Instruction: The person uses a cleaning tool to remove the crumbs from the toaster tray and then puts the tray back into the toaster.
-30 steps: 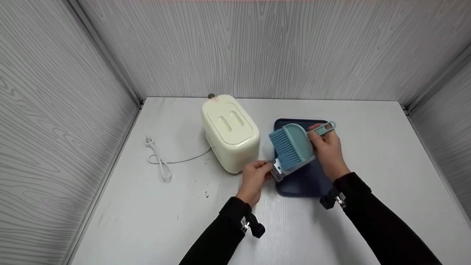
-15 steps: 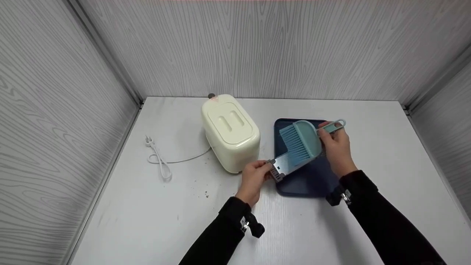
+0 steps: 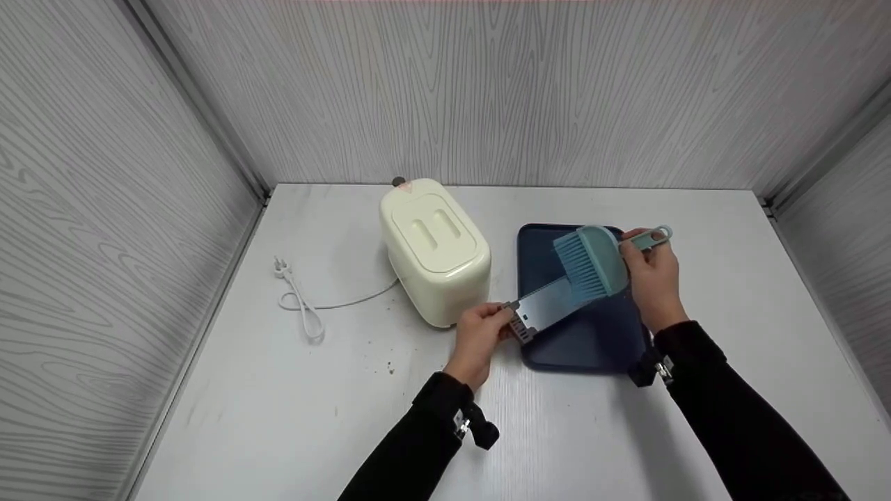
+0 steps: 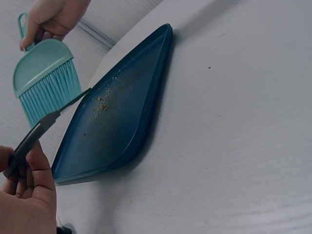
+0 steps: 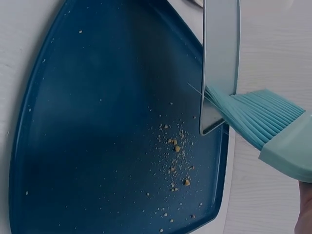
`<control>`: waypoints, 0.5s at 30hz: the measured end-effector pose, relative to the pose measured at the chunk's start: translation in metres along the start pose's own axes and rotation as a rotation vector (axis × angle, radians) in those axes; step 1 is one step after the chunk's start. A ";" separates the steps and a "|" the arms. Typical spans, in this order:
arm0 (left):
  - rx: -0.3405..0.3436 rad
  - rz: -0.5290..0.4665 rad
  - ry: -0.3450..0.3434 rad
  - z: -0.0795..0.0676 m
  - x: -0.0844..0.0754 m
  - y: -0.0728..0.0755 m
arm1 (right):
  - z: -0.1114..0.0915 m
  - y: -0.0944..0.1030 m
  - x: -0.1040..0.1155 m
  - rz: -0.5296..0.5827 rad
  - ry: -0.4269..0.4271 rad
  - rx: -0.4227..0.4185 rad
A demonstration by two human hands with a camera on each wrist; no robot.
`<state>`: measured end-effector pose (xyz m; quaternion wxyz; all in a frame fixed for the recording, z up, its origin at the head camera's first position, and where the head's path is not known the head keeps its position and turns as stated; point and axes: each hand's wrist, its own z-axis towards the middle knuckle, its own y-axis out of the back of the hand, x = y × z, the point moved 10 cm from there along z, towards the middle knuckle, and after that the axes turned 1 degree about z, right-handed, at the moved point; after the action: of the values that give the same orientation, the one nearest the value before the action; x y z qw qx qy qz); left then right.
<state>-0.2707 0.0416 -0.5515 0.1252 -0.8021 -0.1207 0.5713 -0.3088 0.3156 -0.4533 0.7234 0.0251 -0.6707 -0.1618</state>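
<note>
My left hand [image 3: 479, 344] pinches the grey end of a flat metal crumb tray [image 3: 550, 306], which slants out over a dark blue tray [image 3: 592, 351]. In my right hand [image 3: 654, 282] is the handle of a light teal hand brush [image 3: 604, 259]. Its bristles [image 5: 265, 114] lie against the far end of the metal piece in the right wrist view. Below that end, crumbs [image 5: 178, 148] are scattered on the blue tray, also visible as a small pile [image 4: 102, 103] in the left wrist view.
A cream toaster [image 3: 438, 250] with its lid on stands just left of the blue tray. Its white cord and plug [image 3: 282, 269] lie farther left. A few crumbs [image 3: 391, 369] dot the white table in front of the toaster. Grey panels [image 3: 487, 90] enclose the back and sides.
My right hand has drawn the brush rightward along the crumb tray toward its far end, baring more of the metal. My left hand and the crumb tray have stayed in place.
</note>
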 end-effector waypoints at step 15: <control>-0.004 -0.007 -0.012 0.000 -0.001 0.000 | 0.002 0.012 -0.005 -0.107 -0.029 -0.070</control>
<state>-0.2708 0.0412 -0.5507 0.1247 -0.7985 -0.1252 0.5754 -0.3085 0.3283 -0.4554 0.7042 0.0332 -0.6729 -0.2242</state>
